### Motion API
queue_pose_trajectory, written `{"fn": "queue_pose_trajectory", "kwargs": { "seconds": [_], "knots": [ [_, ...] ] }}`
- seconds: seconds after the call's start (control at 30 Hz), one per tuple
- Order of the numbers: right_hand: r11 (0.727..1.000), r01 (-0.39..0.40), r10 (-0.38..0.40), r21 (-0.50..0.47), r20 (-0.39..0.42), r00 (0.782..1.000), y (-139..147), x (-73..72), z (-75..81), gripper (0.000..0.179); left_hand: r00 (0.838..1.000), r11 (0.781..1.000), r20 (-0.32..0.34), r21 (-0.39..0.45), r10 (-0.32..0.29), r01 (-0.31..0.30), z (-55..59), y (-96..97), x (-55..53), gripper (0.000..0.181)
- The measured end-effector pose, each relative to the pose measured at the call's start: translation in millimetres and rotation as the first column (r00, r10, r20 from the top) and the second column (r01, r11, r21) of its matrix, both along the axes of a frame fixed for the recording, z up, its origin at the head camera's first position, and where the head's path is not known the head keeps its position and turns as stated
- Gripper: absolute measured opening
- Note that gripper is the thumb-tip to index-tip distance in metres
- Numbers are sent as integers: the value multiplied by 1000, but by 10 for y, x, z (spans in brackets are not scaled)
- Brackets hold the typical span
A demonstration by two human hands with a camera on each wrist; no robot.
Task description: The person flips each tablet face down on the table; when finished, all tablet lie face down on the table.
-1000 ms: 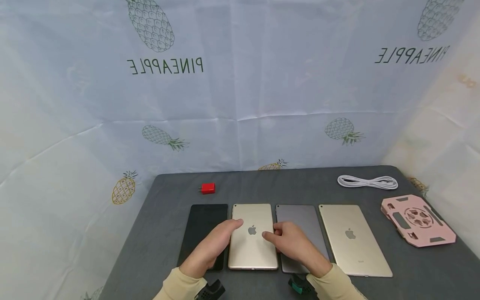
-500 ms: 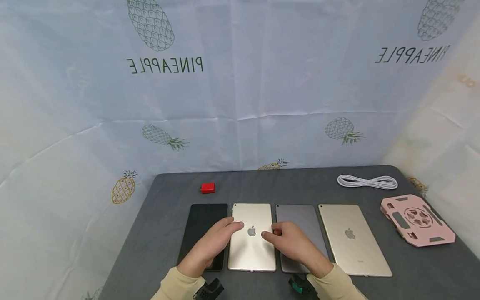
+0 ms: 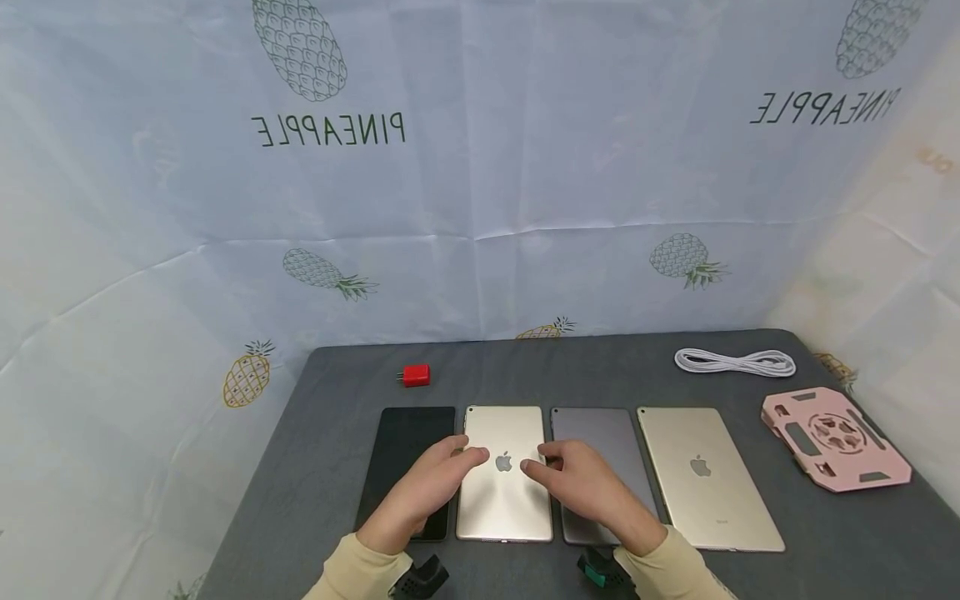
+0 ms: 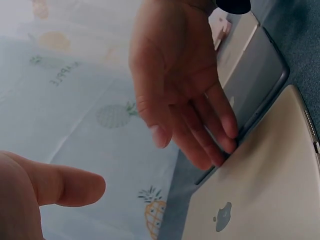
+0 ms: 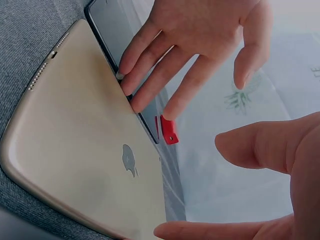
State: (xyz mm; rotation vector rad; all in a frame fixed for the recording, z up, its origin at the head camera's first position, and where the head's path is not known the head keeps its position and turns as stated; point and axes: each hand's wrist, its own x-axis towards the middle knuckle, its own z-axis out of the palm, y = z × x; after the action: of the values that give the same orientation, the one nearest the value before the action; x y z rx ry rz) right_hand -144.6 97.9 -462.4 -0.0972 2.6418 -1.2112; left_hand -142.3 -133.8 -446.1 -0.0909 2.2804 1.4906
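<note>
A gold tablet lies back up on the table, its apple logo visible in both wrist views. My left hand is at its left edge, fingers extended and thumb raised clear of the back. In the right wrist view, that hand's fingertips meet the tablet's edge. On the opposite side, my right hand has its fingers at the right edge, with its thumb also lifted away. Beneath the left hand is a black tablet, partly covered; a grey tablet is partly covered by the right.
Farther right lies a larger gold tablet, beside a pink case with a round pattern. A coiled white cable sits at the back right. Toward the back left is a red plug adapter. Pineapple-print cloth hangs behind the table.
The gold tablet has settled slightly down onto the table. My left thumb and fingers have loosened from it, and the left index finger now shows. The right hand has barely shifted.
</note>
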Motion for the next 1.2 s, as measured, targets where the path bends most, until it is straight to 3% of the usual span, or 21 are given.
{"fn": "queue_pose_trajectory", "kwargs": {
  "seconds": [0.33,0.57,0.67,0.77,0.83,0.9,1.03,1.2],
  "knots": [
    [1000,-9,9,15,-2,1000,-79,-46,32,51,999,1000,-46,-5,4,-4,9,-89,27,81],
    [999,-12,12,34,-7,1000,-172,-93,69,58,985,987,-148,-123,86,-105,-23,-371,25,72],
    [998,-20,24,68,-66,997,-299,-116,87,61,968,955,-224,-242,117,-171,-92,-621,12,68],
    [997,-71,75,43,-108,991,-518,-140,108,63,949,896,-292,-380,121,-231,-177,-929,-6,68],
    [993,-117,117,6,-102,988,-690,-148,125,66,945,858,-307,-451,109,-245,-224,-1116,-16,67],
    [987,-161,158,-30,-80,984,-858,-148,133,68,951,844,-292,-481,103,-239,-257,-1265,-21,64],
    [976,-209,207,-65,-31,978,-1138,-117,108,72,970,869,-218,-453,109,-200,-266,-1442,-15,56],
    [978,-200,198,-54,-31,980,-1338,-78,40,73,981,897,-149,-407,123,-175,-228,-1449,-8,49]
  ]
}}
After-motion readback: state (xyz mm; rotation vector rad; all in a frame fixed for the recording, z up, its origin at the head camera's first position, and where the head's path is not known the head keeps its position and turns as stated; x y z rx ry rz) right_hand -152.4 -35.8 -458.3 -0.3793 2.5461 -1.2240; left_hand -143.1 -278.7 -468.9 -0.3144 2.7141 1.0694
